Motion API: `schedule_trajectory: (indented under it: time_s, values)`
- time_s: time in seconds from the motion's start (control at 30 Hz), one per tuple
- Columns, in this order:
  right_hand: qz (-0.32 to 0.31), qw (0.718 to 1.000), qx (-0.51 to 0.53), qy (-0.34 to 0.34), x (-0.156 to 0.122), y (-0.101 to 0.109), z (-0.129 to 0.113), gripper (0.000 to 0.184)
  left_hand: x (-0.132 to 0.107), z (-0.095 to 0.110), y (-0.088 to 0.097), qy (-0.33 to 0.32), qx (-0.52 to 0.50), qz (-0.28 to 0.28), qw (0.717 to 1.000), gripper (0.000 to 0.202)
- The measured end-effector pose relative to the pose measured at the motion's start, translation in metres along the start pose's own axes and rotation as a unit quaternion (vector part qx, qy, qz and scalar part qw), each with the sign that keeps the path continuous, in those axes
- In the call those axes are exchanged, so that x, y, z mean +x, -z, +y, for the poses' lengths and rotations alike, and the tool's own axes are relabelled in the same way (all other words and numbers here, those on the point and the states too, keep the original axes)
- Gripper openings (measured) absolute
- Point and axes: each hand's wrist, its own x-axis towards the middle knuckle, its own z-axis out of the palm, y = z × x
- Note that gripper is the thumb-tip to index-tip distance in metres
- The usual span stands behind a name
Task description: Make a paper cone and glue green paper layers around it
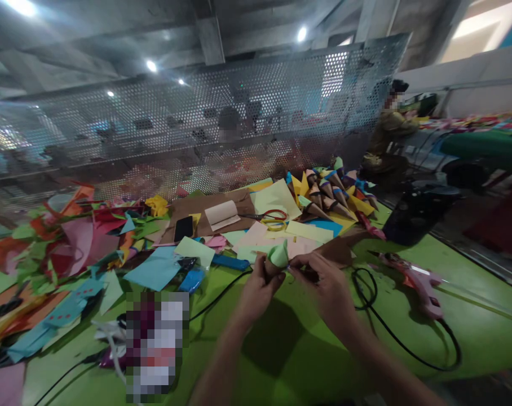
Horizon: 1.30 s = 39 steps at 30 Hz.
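Observation:
My left hand [262, 285] is closed around a small rolled paper cone [277, 256], brown outside with light green paper at its open top. At the cone's right side, the fingers of my right hand [319, 276] are pinched together; whatever lies between them is too small to make out. Both hands are above the green tabletop [323, 366]. To the right lies a pink glue gun [420, 282] with a black cord. Beyond the hands are scissors [273, 217] with red and yellow handles and a curled piece of pale paper [221, 215].
Finished-looking paper cones [330, 194] are heaped at the back right. Coloured paper scraps [87, 231] pile up on the left, near a phone [184, 228]. A black bin [423, 211] stands by the right edge. Behind runs a perforated metal screen [239, 124]; another person [389, 129] sits beyond.

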Motion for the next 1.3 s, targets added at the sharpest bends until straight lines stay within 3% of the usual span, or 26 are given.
schedule_trajectory:
  time_s: [0.4, 0.6, 0.83, 1.03, 1.3]
  values:
    - [0.014, 0.999, -0.031, 0.028, -0.002, -0.004, -0.004, 0.01, -0.003, 0.003, -0.001, -0.002, 0.083, -0.007, 0.997, 0.043]
    - [0.011, 0.997, -0.064, 0.046, -0.005, -0.006, -0.001, 0.008, -0.004, 0.008, 0.0, 0.01, 0.062, -0.019, 0.998, 0.042]
    - [0.008, 0.997, -0.042, 0.062, -0.008, -0.006, -0.002, 0.012, -0.005, 0.001, 0.001, 0.017, -0.126, -0.02, 0.992, 0.045]
    - [0.009, 0.997, -0.021, 0.072, -0.015, -0.001, -0.007, 0.023, -0.004, -0.005, 0.0, 0.044, -0.294, -0.01, 0.955, 0.059]
    - [0.001, 0.994, 0.003, 0.107, -0.02, 0.0, -0.006, 0.026, -0.004, -0.003, 0.0, 0.054, -0.404, -0.019, 0.913, 0.059]
